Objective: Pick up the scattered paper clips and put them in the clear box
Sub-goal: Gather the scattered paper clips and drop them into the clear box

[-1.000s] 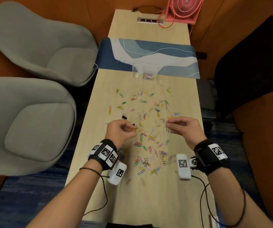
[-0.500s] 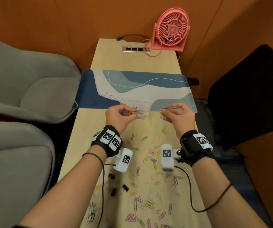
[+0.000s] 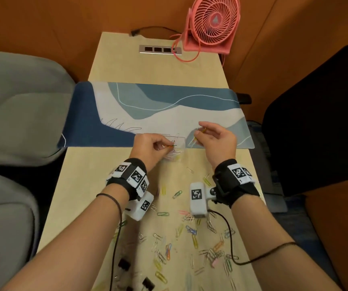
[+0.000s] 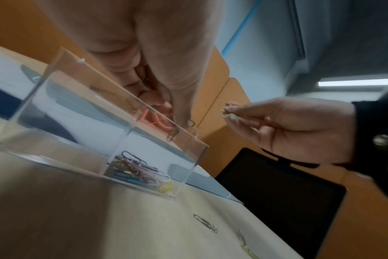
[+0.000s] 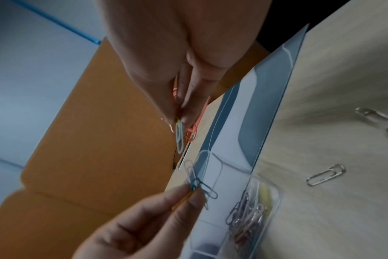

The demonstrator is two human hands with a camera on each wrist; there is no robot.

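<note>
Left hand [image 3: 150, 147] pinching paper clips [image 5: 198, 184] above the clear box [image 4: 113, 140]; right hand [image 3: 215, 141] pinching more clips just right of it. Box, holding a few clips, stands at the blue mat's [image 3: 147, 106] near edge. Loose clips [image 3: 210, 244] litter the wooden table [image 3: 80, 185]; pink fan [image 3: 210, 24], orange walls [image 3: 43, 22], grey chairs [image 3: 17, 110] around.

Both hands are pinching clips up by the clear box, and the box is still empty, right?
Not empty. The left wrist view shows a small heap of coloured paper clips already lying in the clear box. The rest holds: the left hand and the right hand each pinch clips beside it.
</note>
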